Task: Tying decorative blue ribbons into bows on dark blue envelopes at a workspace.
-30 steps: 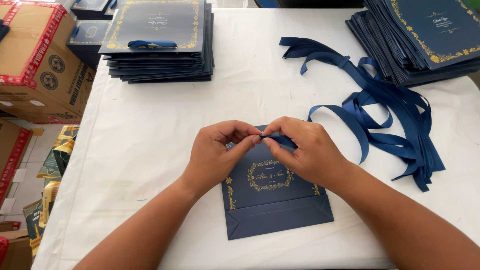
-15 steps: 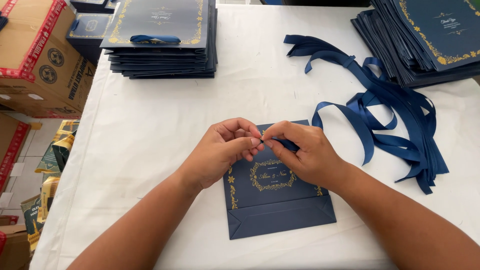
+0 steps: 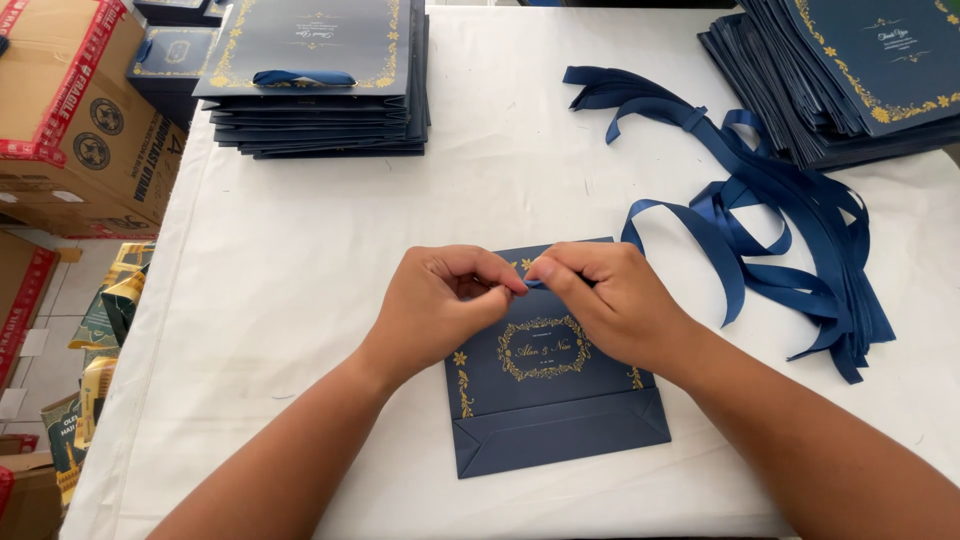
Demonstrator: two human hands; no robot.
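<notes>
A flat navy paper bag [image 3: 545,400] with gold ornament lies on the white table [image 3: 300,300] in front of me. My left hand [image 3: 440,305] and my right hand [image 3: 605,300] meet over its upper edge, fingertips pinched together on a short piece of blue ribbon [image 3: 532,283] between them. Most of that ribbon is hidden by my fingers.
A heap of loose blue ribbons [image 3: 760,210] lies to the right. A stack of navy bags [image 3: 320,80] with a ribbon handle stands at the back left, another stack [image 3: 850,70] at the back right. Cardboard boxes [image 3: 70,110] stand left of the table.
My hands stay pinched over the bag's upper edge, with only small finger movements. The view has shifted slightly.
</notes>
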